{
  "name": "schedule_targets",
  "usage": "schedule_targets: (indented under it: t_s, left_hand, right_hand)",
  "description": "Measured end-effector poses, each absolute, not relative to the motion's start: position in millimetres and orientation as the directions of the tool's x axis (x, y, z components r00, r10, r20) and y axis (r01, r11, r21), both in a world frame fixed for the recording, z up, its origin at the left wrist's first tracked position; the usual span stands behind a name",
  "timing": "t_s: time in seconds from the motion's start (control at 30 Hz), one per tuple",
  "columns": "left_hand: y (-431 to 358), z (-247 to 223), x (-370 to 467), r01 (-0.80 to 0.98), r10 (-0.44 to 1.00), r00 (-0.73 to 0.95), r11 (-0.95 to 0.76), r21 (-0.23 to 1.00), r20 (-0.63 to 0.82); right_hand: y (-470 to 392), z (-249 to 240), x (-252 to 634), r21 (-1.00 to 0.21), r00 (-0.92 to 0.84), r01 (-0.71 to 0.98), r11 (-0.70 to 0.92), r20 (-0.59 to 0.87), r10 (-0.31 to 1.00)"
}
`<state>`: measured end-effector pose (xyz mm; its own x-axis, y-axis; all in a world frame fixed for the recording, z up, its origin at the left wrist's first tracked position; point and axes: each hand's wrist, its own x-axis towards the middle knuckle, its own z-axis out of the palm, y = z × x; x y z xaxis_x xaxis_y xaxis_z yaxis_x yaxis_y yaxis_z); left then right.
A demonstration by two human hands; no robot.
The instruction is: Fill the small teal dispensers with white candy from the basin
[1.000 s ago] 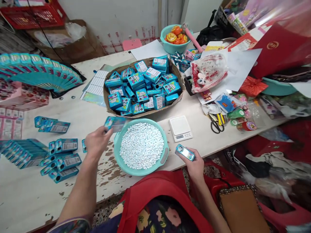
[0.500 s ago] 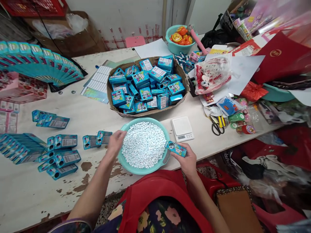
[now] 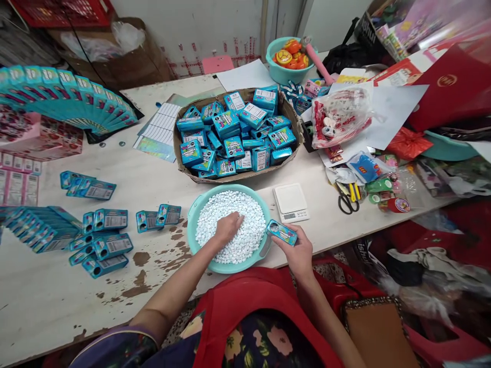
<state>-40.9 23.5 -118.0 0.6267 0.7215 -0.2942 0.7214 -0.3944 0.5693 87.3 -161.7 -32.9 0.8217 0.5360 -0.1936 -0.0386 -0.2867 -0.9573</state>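
A turquoise bowl full of small white candies stands at the table's front edge. My left hand reaches into it, fingers bent together and their tips down among the candies. Just right of the rim, my right hand grips a small blue candy box, tilted, with a round dark spot at its left end. To the left lie two blue boxes, one leaning on the other. Behind the bowl, a cut-down cardboard box holds many more blue boxes.
A white digital scale sits right of the bowl, with black-and-yellow scissors farther right. More blue boxes are stacked at left, below a fanned row of them. A bagged red-and-white item and a bowl of orange toys stand behind.
My left hand has moved right, from the bowl's left rim into the candies. My right hand keeps hold of the candy box beside the rim. The view has shifted slightly.
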Motion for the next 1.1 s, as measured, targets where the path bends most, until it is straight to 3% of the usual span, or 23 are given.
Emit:
schedule_targets:
  t_s: [0.07, 0.13, 0.2, 0.27, 0.33, 0.53, 0.93, 1.1]
  left_hand:
    - [28, -108, -44, 0.605, 0.796, 0.510, -0.061, 0.794, -0.327]
    - [33, -89, -45, 0.304, 0.769, 0.444, 0.354, 0.885, -0.460]
    - [36, -65, -45, -0.006, 0.661, 0.508, 0.644, 0.765, -0.552]
    - [33, -39, -42, -0.189, 0.597, 0.603, 0.751, 0.633, -0.529]
    - [25, -16, -37, -0.287, 0.625, 0.627, 0.740, 0.608, -0.465]
    - [0, 3, -21, -0.419, 0.865, 0.430, 0.445, 0.792, -0.258]
    - [3, 4, -13, -0.487, 0.902, 0.393, 0.370, 0.791, -0.180]
    - [6, 5, -9, -0.467, 0.881, 0.411, 0.423, 0.776, -0.233]
  right_hand:
    - [-158, -32, 83, -0.960, 0.803, -0.005, -0.281, -0.171, 0.571]
    - [-152, -31, 77, -0.961, 0.776, 0.058, -0.269, -0.126, 0.618]
    - [-143, -30, 70, -0.957, 0.741, 0.151, -0.247, -0.055, 0.669]
    - [-133, -29, 63, -0.942, 0.695, 0.251, -0.221, 0.016, 0.719]
    - [-123, -30, 55, -0.926, 0.644, 0.321, -0.197, 0.061, 0.762]
    - [-106, -31, 41, -0.899, 0.592, 0.389, -0.200, 0.078, 0.802]
    - [-100, -25, 47, -0.914, 0.619, 0.350, -0.205, 0.061, 0.783]
    - [-97, -29, 48, -0.917, 0.625, 0.336, -0.215, 0.046, 0.780]
